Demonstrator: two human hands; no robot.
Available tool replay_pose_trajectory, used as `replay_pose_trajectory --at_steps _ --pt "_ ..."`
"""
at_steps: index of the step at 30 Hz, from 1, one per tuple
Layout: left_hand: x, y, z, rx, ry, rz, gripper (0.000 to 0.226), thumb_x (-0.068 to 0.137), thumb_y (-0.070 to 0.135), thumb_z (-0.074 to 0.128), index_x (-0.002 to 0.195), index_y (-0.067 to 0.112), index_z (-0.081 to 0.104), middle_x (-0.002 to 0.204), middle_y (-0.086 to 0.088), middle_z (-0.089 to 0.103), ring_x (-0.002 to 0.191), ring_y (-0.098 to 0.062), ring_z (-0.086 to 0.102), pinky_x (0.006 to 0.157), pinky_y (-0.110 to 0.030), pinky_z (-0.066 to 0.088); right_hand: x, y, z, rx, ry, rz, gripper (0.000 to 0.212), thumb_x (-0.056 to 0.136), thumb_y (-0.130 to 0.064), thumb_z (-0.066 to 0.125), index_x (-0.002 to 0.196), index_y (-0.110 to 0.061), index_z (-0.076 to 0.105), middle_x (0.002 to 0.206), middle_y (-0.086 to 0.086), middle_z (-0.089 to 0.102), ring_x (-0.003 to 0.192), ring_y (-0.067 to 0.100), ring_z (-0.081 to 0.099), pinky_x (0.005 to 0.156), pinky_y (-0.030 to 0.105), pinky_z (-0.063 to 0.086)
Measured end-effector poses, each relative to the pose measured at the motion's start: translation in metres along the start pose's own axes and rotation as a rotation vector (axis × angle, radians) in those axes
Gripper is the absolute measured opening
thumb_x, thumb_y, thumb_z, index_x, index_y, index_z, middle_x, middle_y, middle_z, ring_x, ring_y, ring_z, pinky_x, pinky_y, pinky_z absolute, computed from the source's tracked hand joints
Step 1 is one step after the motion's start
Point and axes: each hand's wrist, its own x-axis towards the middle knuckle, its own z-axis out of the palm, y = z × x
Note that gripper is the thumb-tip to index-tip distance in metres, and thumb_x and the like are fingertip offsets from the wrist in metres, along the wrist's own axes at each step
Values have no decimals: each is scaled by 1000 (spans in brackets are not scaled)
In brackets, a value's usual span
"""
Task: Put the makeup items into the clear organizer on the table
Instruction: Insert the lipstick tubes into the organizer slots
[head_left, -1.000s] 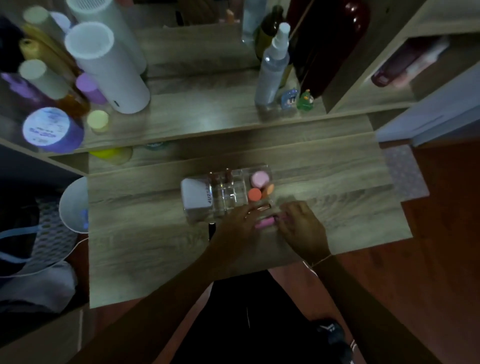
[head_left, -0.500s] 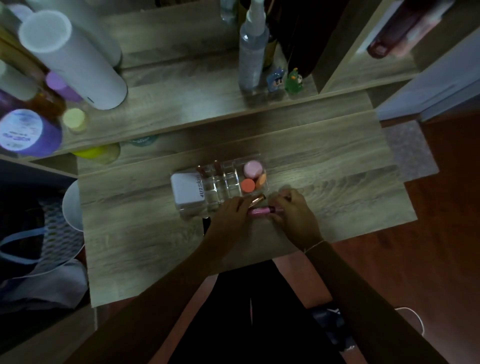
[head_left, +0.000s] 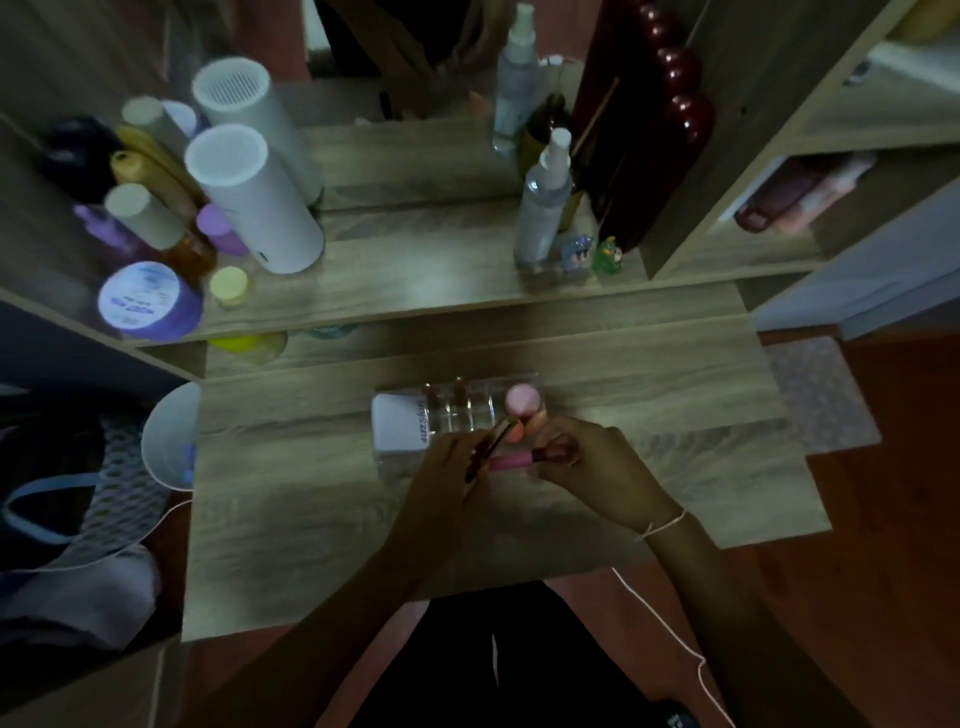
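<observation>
Both forearms reach in from the bottom of the frame and meet just in front of the clear organizer (head_left: 457, 415), which stands near the middle of the wooden table (head_left: 311, 519). The left hand (head_left: 447, 478) is curled, thumb and fingers pinched on a slim gold-tipped tube (head_left: 491, 447) that tilts up toward the organizer's near wall. The right hand (head_left: 597, 467) (a thin string circles its wrist) has its fingers closed on the dark cap end of a pink lip gloss tube (head_left: 511, 461), which lies roughly level and points left toward the left hand, its pink end almost touching those fingers.

So two tubes are in hand, one each, both just in front of the organizer and not inside it. In the organizer sit one white rectangular compact (head_left: 402, 427) at the left end, two brownish lipsticks (head_left: 444, 397) upright in the middle slots, and at the right end a pink sponge (head_left: 522, 397) with two orange ones (head_left: 524, 427) partly hidden behind the raised tube. The dim light blurs finer detail.
</observation>
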Motion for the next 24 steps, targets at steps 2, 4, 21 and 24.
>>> replay_pose_trajectory --at_steps 2,4,21,24 --pt "1 7 -10 6 61 -16 33 89 16 57 122 18 56 104 1 58 92 -13 54 76 -22 45 5 -14 -6 21 29 -30 23 72 -23 79 92 -27 67 83 -18 66 74 -10 59 67 3 39" --pt "2 13 -19 19 130 -6 28 91 19 57 119 21 57 95 9 56 85 -8 49 70 -19 41 14 -26 -10 44 54 -51 23 71 -22 80 88 -26 66 87 -16 69 74 -13 60 67 1 38" --pt "-16 5 -64 -186 347 -300 25 77 10 76 87 30 65 81 16 65 77 10 61 66 -2 42 82 -39 12 -234 138 -134 22 77 -24 72 96 -20 63 89 2 72 79 19 64 70 31 50" --pt "-14 2 -69 -196 377 -335 23 74 5 77 87 21 68 83 7 68 76 0 62 69 -13 47 87 -38 20 -283 97 -134 21 77 -26 72 94 -21 61 89 3 71 81 21 64 70 34 52"
